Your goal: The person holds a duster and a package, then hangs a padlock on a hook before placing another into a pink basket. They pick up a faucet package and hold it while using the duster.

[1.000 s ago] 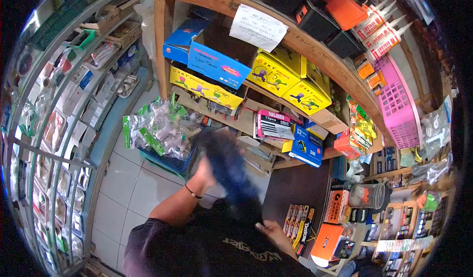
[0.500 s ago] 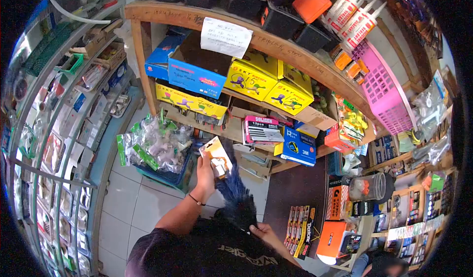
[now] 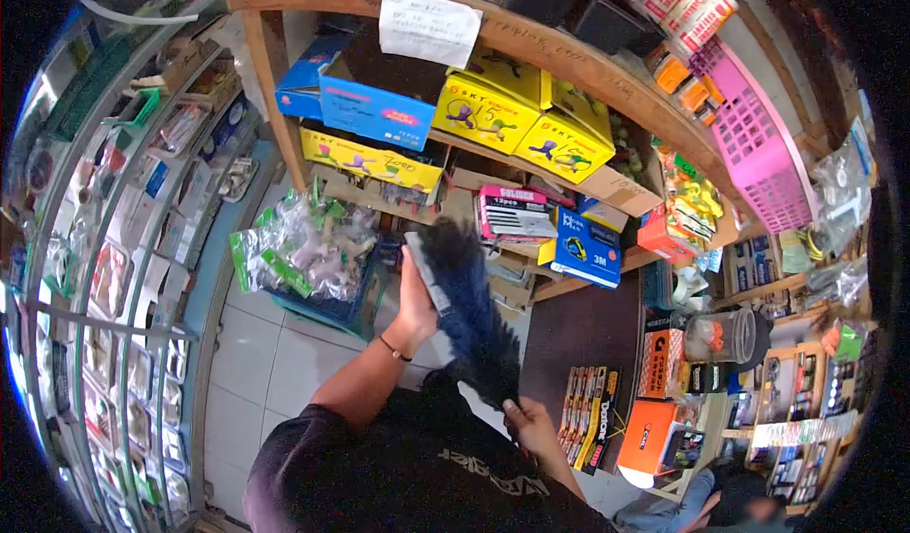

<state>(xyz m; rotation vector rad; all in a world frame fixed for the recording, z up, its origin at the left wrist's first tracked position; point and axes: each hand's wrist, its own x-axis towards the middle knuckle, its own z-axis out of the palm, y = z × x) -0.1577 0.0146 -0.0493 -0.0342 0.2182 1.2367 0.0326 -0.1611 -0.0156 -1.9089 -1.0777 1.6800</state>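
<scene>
My left hand is closed round a flat pack, held upright and seen at a steep slant, so its printed face barely shows. A dark blue-black feather duster lies along the pack's right side, its feathers touching or nearly touching it; the exact contact is hard to make out. My right hand grips the lower end of the duster close to my body. Its handle is mostly hidden by the fingers.
A blue basket full of plastic-bagged fittings stands on the tiled floor. Ahead, a wooden shelf holds yellow boxes and a blue 3M box. Glass-fronted shelves line the left. A seated person is at lower right.
The duster has risen and swung up across the pack's right side. The pack has turned, hiding its printed face. Both hands appear shifted slightly right as the view moved.
</scene>
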